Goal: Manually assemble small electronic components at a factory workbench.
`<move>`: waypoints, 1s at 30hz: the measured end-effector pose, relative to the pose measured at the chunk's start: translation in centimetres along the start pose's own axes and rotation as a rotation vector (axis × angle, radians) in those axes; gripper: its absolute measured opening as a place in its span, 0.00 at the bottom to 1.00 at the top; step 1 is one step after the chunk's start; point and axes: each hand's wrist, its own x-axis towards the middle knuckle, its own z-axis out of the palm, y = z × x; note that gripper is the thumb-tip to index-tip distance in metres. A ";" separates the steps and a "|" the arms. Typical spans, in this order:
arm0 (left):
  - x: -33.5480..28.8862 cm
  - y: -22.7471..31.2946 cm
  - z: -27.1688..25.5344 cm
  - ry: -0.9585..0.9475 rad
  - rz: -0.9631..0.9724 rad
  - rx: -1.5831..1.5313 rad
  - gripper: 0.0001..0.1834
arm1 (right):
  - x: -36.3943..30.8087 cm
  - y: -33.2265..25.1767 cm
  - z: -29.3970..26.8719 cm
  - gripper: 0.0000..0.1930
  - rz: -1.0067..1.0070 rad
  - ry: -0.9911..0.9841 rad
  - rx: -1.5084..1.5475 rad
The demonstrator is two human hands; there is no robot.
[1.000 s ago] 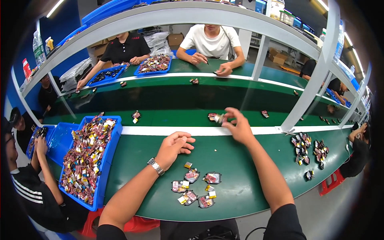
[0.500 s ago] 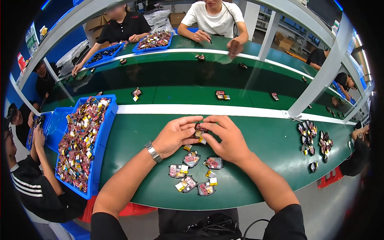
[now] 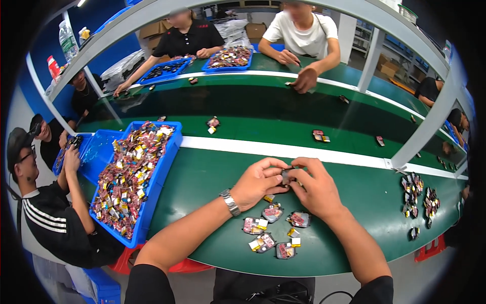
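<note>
My left hand (image 3: 257, 185), with a metal-band watch on its wrist, and my right hand (image 3: 315, 188) meet above the green work surface. Between their fingertips they hold a small dark plastic housing (image 3: 286, 176), whose inside is mostly hidden by the fingers. Just below lie several similar open housings with red circuit boards and small white-and-yellow battery cells, among them one housing (image 3: 298, 219) under my right hand and another (image 3: 254, 225) further left. A loose yellow-and-white cell (image 3: 293, 233) rests between the lower housings.
To the left stands a blue bin (image 3: 177, 147) heaped with boards and cells. Clusters of housings (image 3: 412, 195) lie at the right. Beyond a white rail (image 3: 283, 152) is a green belt (image 3: 253, 121) carrying scattered parts. Metal frame posts (image 3: 412, 137) rise there. Co-workers sit across and at left.
The view has swung left, so the scene sits further right. The housing in my hands now shows a plain dark face instead of its board. Across the belt, a co-worker's hand has come down to a part.
</note>
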 end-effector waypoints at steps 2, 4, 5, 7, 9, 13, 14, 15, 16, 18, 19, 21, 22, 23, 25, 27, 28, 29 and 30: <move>-0.2 0.0 0.4 0.009 0.006 0.097 0.15 | 0.1 0.3 -0.2 0.10 0.015 -0.050 0.001; -0.1 0.0 0.5 0.000 0.014 0.148 0.15 | 0.1 0.5 -0.6 0.10 0.024 -0.073 0.001; 0.0 0.1 0.6 -0.013 0.029 0.180 0.15 | 0.1 0.7 -0.8 0.10 0.049 -0.107 0.048; 0.2 -0.3 0.6 -0.026 0.036 0.189 0.15 | -0.4 1.0 -0.9 0.10 0.100 -0.152 0.092; 0.3 -0.5 0.0 -0.018 0.111 0.164 0.15 | -0.1 1.6 -0.5 0.09 0.024 -0.150 0.112; 0.2 0.3 -0.2 0.001 0.083 0.213 0.15 | -0.1 2.0 -0.1 0.07 0.074 -0.134 0.228; 0.2 0.3 0.1 -0.006 0.078 0.199 0.16 | -0.3 2.0 -0.1 0.07 0.090 -0.137 0.221; 0.2 0.3 0.1 -0.012 0.073 0.197 0.16 | -0.2 1.8 0.0 0.06 0.107 -0.106 0.231; 0.1 0.4 0.1 -0.022 0.067 0.204 0.16 | -0.2 1.7 0.1 0.06 0.123 -0.075 0.241; 0.0 0.5 0.1 -0.043 0.060 0.193 0.18 | -0.5 2.0 0.9 0.06 0.133 -0.018 0.247; 0.0 0.5 0.1 -0.049 0.057 0.191 0.18 | -0.6 2.1 1.1 0.05 0.138 0.039 0.256; 0.0 0.5 0.1 -0.069 0.085 0.219 0.19 | -0.6 1.8 1.1 0.05 0.143 0.046 0.254; 0.0 0.5 0.1 -0.070 0.084 0.220 0.19 | -0.5 1.7 1.2 0.05 0.144 0.051 0.256; 0.0 0.5 0.2 -0.066 0.085 0.223 0.19 | -0.5 1.6 1.1 0.05 0.146 0.052 0.256; 0.0 0.4 0.2 -0.064 0.083 0.227 0.20 | -0.5 1.4 0.9 0.05 0.139 0.037 0.225; 0.0 0.5 0.2 -0.049 0.055 0.195 0.20 | -0.5 1.2 0.6 0.04 0.122 0.016 0.227; 0.0 0.6 0.3 -0.052 0.055 0.199 0.20 | -0.5 1.2 0.4 0.04 0.103 -0.006 0.228; -0.1 0.6 0.3 -0.076 0.071 0.247 0.20 | -0.5 1.2 0.4 0.04 0.103 -0.002 0.227; -0.1 0.7 0.2 -0.101 0.085 0.295 0.20 | -0.5 1.2 0.4 0.04 0.117 -0.015 0.222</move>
